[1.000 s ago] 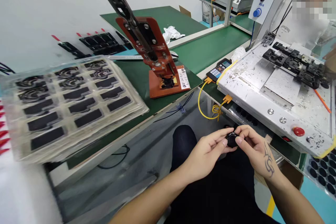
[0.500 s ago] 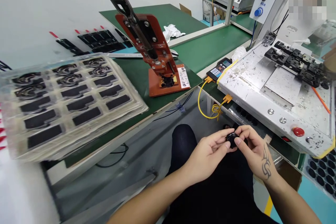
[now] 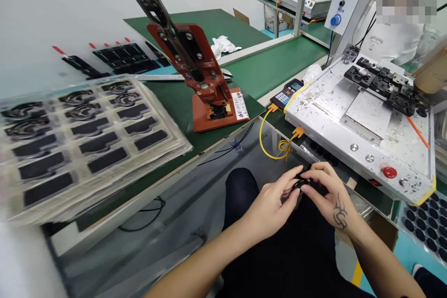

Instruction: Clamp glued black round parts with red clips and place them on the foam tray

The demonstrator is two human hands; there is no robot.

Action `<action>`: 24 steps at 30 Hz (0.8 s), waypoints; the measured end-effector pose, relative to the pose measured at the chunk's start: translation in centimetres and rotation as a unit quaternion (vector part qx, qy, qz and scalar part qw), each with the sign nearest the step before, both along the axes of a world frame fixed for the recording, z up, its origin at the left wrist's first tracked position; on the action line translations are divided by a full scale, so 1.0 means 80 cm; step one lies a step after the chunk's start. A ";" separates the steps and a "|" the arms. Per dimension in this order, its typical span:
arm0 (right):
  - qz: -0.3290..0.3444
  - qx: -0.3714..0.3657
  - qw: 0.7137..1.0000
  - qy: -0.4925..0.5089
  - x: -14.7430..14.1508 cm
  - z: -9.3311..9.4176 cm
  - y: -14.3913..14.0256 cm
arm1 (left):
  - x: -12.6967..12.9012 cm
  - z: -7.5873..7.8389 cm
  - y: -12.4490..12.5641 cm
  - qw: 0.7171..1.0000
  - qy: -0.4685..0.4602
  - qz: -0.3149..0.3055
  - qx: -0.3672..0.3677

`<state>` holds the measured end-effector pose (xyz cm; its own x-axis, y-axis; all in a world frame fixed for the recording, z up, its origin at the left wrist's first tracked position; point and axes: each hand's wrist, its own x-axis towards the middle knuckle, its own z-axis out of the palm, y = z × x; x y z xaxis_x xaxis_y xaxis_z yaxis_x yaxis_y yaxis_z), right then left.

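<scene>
Above my lap, both hands grip a small glossy black part [image 3: 299,183]; it looks rounded, but the fingers cover much of it and its exact kind is unclear. My left hand [image 3: 274,202] pinches it from the left between thumb and fingers. From the other side, my right hand [image 3: 328,195] has its thumb and curled fingers pressed on it. The red-brown toggle press [image 3: 220,123] stands on the green bench ahead of the hands, with its lever raised. To the right sits the white machine [image 3: 331,125] carrying black fixtures [image 3: 386,84].
Stacked clear trays [image 3: 115,167] with black pieces cover the left bench. A keypad controller [image 3: 288,93] with a yellow cable [image 3: 262,142] lies beside the white machine, which has a red button [image 3: 389,172]. A tray of black discs [image 3: 424,223] is low right. Another person stands behind the machine.
The black part has tilted in my fingers and shows less of its round face. Both hands have shifted slightly left, and the whole view has moved a little.
</scene>
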<state>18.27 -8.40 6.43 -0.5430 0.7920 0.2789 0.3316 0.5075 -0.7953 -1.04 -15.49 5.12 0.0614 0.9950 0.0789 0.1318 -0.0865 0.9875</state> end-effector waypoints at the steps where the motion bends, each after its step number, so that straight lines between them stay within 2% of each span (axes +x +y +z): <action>1: 0.017 0.026 0.999 -0.004 -0.001 0.003 0.002 | -0.005 0.002 0.001 0.999 0.030 -0.010 0.006; 3: 0.030 0.053 0.998 0.004 -0.003 0.009 0.004 | -0.012 0.010 0.004 0.999 0.046 -0.024 0.007; 4: 0.028 0.039 0.999 0.014 -0.005 0.012 0.004 | -0.015 0.014 0.006 0.999 0.024 -0.025 0.003; 7: -0.007 -0.109 0.991 0.078 -0.011 0.015 0.005 | -0.017 0.022 0.009 0.996 -0.092 0.013 -0.015; 10: -0.030 -0.265 0.949 0.166 -0.022 0.006 0.004 | -0.012 0.023 0.009 0.986 -0.142 0.078 -0.034; 12: -0.022 -0.314 0.927 0.204 -0.029 -0.002 0.003 | -0.010 0.021 0.006 0.984 -0.143 0.094 -0.052; 14: -0.023 -0.322 0.922 0.211 -0.036 -0.007 0.000 | -0.009 0.021 0.003 0.983 -0.140 0.099 -0.060; 20: -0.016 -0.259 0.955 0.147 -0.039 0.003 -0.008 | -0.013 0.027 -0.006 0.983 -0.127 0.119 -0.057; 24: -0.011 -0.227 0.966 0.127 -0.041 0.006 -0.009 | -0.015 0.032 -0.009 0.983 -0.118 0.128 -0.054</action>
<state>14.99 -9.11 6.94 -0.4841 0.8747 0.0230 0.1029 0.0830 -0.9912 -2.24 -16.24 7.69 -0.1995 0.9788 -0.0468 -0.0982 0.0275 0.9948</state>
